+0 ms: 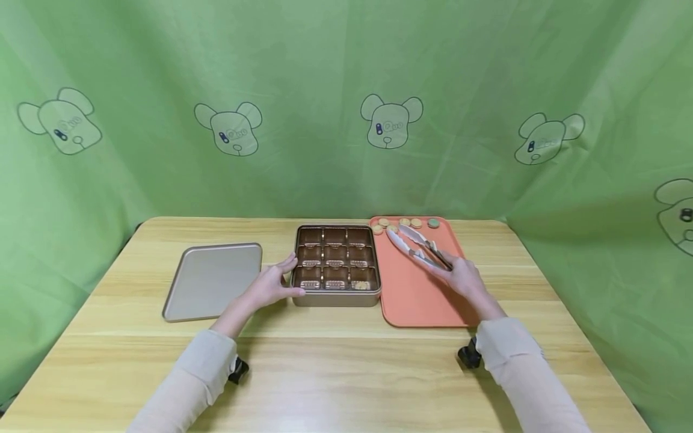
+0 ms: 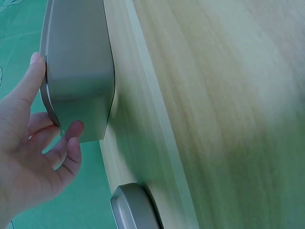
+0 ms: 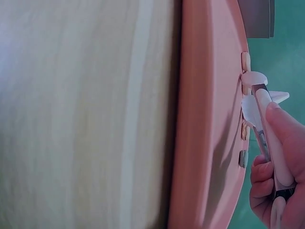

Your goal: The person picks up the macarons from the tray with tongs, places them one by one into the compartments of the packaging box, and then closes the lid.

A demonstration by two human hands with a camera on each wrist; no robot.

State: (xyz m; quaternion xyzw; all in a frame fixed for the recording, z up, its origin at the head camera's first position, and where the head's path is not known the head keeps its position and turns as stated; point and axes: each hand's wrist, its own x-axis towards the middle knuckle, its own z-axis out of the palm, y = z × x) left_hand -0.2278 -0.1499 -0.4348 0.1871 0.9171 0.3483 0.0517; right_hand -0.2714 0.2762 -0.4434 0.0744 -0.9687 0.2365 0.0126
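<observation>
My left hand (image 1: 274,284) rests against the front left corner of a gold-brown box (image 1: 335,299), thumb on the front rim and fingers along the left side. Inside the box is a brown plastic insert with compartments; the front right one holds a beige macaron (image 1: 361,285). With my right hand (image 1: 464,275) I grip white-and-metal tongs (image 1: 419,252). Their tips are spread apart over the far end of a coral tray (image 1: 411,300), close to several beige macarons (image 1: 415,223). A green macaron (image 1: 433,223) sits to the right of these. Whether the tips touch a macaron is unclear.
A flat gold-brown lid (image 1: 213,281) lies left of the box on the wooden table (image 1: 335,373). The tray's left edge is right beside the box. Behind the table hangs a green curtain (image 1: 308,180) with bear drawings.
</observation>
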